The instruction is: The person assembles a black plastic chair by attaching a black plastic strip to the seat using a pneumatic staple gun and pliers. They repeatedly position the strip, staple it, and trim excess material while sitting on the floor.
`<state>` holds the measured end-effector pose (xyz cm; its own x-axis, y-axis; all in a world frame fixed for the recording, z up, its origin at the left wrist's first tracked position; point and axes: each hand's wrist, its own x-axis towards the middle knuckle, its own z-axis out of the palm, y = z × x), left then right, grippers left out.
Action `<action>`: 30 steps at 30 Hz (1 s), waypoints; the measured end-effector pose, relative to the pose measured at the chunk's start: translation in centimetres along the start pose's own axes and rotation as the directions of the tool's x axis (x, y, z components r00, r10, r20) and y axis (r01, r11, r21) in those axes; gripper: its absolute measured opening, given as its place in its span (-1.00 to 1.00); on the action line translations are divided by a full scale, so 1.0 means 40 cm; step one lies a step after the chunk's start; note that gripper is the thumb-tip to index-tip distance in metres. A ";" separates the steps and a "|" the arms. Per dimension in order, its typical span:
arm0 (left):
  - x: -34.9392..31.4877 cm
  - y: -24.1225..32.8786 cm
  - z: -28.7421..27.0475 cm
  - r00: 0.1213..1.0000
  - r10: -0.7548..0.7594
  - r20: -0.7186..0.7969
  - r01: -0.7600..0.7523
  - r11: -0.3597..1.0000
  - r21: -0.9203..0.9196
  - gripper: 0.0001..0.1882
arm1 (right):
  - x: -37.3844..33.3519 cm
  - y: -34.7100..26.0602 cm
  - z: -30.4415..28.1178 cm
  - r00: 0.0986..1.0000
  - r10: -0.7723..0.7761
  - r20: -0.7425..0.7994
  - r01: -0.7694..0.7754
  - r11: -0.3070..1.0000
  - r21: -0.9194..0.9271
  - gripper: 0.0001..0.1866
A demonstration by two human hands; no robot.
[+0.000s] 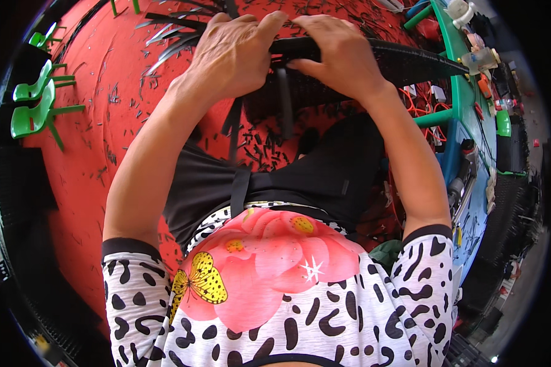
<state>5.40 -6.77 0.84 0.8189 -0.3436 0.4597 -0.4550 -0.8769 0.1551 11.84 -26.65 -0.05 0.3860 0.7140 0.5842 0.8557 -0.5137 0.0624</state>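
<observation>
A dark woven piece of flat black strips (404,61) stretches sideways in front of me, above my lap, its right end tapering toward the green table frame. My left hand (232,55) is closed at its left end, where loose black strips (174,40) fan out beyond the knuckles. Bent over the near edge, my right hand (343,52) grips the woven piece, with its thumb below the rim. Both hands' fingertips are partly hidden. Between the hands, a narrow black strip (284,101) hangs down, blurred.
Black strip scraps litter the red floor covering (86,196). Small green chairs (37,116) stand at the left. A green-framed table (465,104) at the right bears tools and a bottle (480,59). Red cords (431,134) lie beneath it. Dark ribbed stacks (21,183) line the left edge.
</observation>
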 end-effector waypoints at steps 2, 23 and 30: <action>0.003 0.011 -0.012 0.998 0.048 0.051 -0.050 0.998 0.031 -0.46 | -0.001 0.023 0.031 1.000 -0.018 0.025 0.019 0.998 -0.057 -0.36; 0.051 -0.006 0.016 0.987 0.148 0.061 -0.145 0.988 -0.043 -0.70 | -0.085 0.181 -0.026 0.999 -0.001 0.037 0.010 0.970 -0.242 -0.51; 0.079 -0.047 0.013 0.982 0.065 0.179 -0.044 0.992 -0.114 -0.67 | -0.221 0.423 -0.130 0.891 0.437 -0.125 -0.449 0.888 -0.098 -0.57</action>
<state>9.03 -6.38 1.54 0.8372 -0.4543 0.3044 -0.5280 -0.8165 0.2336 21.11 -44.12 0.07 0.6744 0.3523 0.6489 0.5531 -0.8232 -0.1279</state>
